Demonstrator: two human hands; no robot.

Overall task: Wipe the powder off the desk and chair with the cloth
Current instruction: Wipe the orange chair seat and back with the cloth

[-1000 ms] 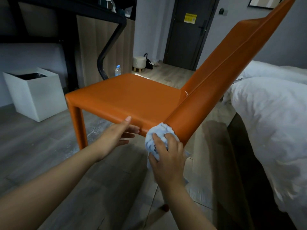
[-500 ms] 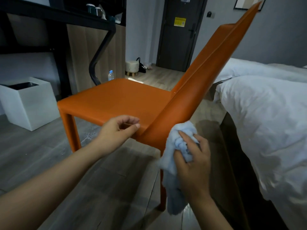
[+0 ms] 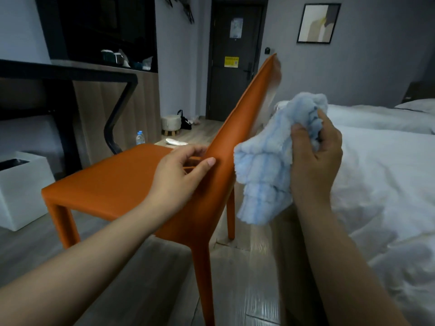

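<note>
An orange chair (image 3: pixel 113 182) stands on the wood floor with its back seen edge-on. White powder shows on the rear face of the backrest near its top (image 3: pixel 274 83). My left hand (image 3: pixel 179 177) grips the lower edge of the backrest, thumb on the near side and fingers round the front. My right hand (image 3: pixel 315 158) holds a fluffy light blue cloth (image 3: pixel 263 170) bunched up, just right of the backrest and apart from it. The dark desk (image 3: pixel 70 71) stands at the far left.
A bed with white bedding (image 3: pixel 381 184) fills the right side, close to the chair. A white square bin (image 3: pixel 21 187) sits left of the chair. A water bottle (image 3: pixel 140 137), a small stool (image 3: pixel 170 124) and a dark door (image 3: pixel 235 57) lie beyond.
My right hand has risen with the cloth from the chair's lower rear corner to mid backrest height. My left hand slid from the seat edge to the backrest. The view lifted.
</note>
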